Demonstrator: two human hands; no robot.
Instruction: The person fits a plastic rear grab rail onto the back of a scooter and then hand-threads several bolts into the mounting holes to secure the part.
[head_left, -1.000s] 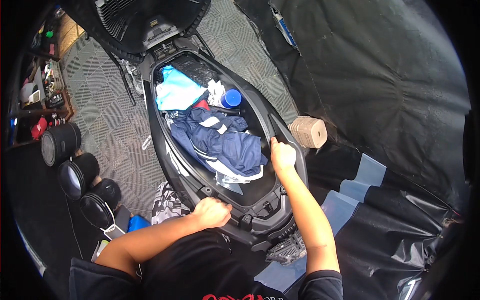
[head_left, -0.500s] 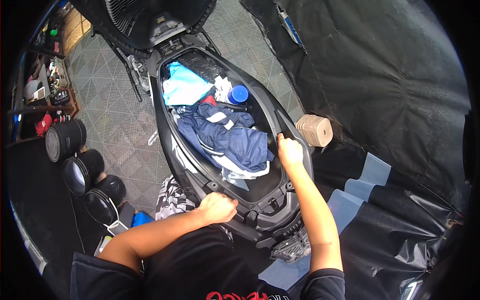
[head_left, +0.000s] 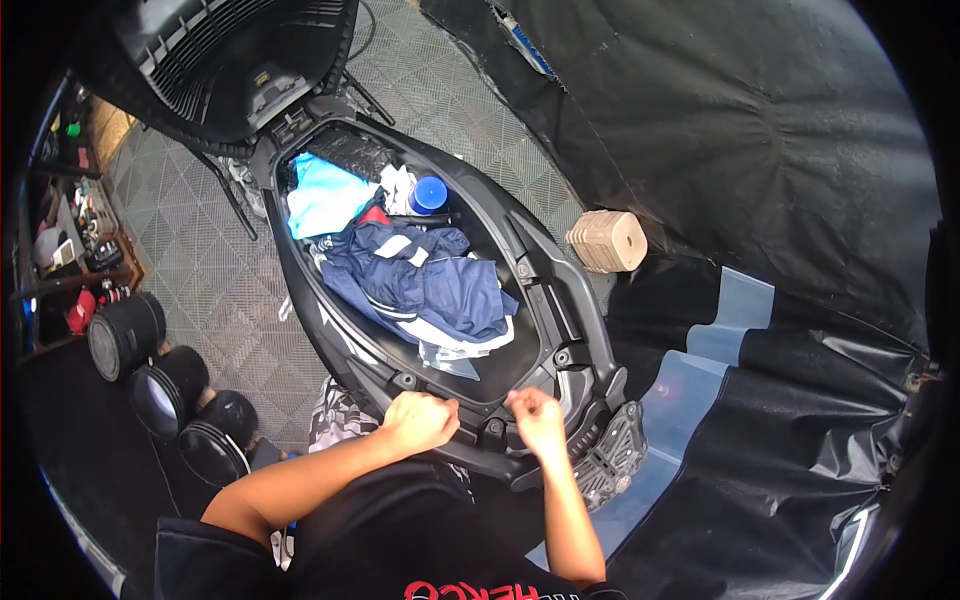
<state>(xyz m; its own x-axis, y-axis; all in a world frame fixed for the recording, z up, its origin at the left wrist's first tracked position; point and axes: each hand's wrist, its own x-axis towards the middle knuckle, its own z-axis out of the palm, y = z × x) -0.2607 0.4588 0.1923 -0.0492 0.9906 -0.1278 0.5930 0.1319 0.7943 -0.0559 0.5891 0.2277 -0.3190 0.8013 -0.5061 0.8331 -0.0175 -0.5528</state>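
Note:
A scooter's open under-seat compartment [head_left: 497,385] lies before me, its black seat [head_left: 240,75] tipped up at the far end. My left hand [head_left: 420,422] is closed in a fist at the compartment's near left rim; what it holds, if anything, is hidden. Beside it, my right hand [head_left: 538,418] has its fingers curled together over the rear rim, near the latch, and I cannot make out anything in them. Inside lie a dark blue jacket [head_left: 440,290] with white stripes, a light blue cloth or bag [head_left: 322,195], crumpled white material [head_left: 397,187] and a blue-capped can [head_left: 429,194].
A beige block-shaped container [head_left: 607,241] stands right of the scooter, against black sheeting [head_left: 740,140]. Several black cylinders [head_left: 128,335] line the left, below a cluttered shelf [head_left: 85,235]. A grey tail rack piece [head_left: 612,455] sticks out behind the scooter. Patterned matting [head_left: 235,340] covers the floor.
My right hand has left the compartment's right side rim and come back to the rear rim, close to my left hand. My left hand stays closed at the near left rim.

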